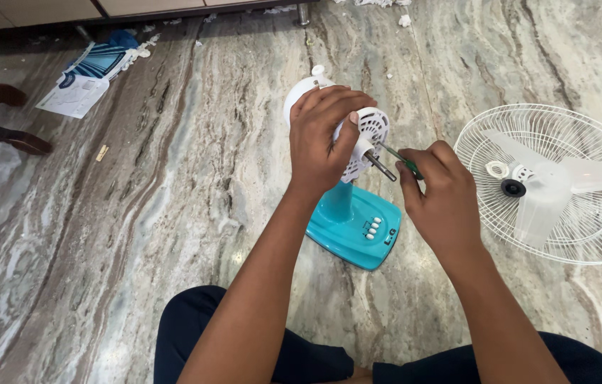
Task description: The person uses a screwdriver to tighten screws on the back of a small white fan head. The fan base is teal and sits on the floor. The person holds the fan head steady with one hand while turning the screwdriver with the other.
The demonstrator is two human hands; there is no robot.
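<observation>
So the fan motor housing point(358, 135) was standing up on its teal base point(354, 227) on the marble floor point(137, 235), right in front of the person's knees. Left hand point(326, 139) was wrapped over the top of the housing, thumb down its front face, holding it steady. Right hand point(439, 192) sat just to the right of the housing, pinching a thin green-handled screwdriver point(400, 160) whose tip angled up and left toward the front of the housing, right beside the bare metal shaft point(380, 167). The shaft poked out toward the right hand, so that hand was the closer one. Housing looked white, vented plastic, a little knob on top. The white grille with blade point(553, 181) lay flat on the floor, well to the right of the housing
</observation>
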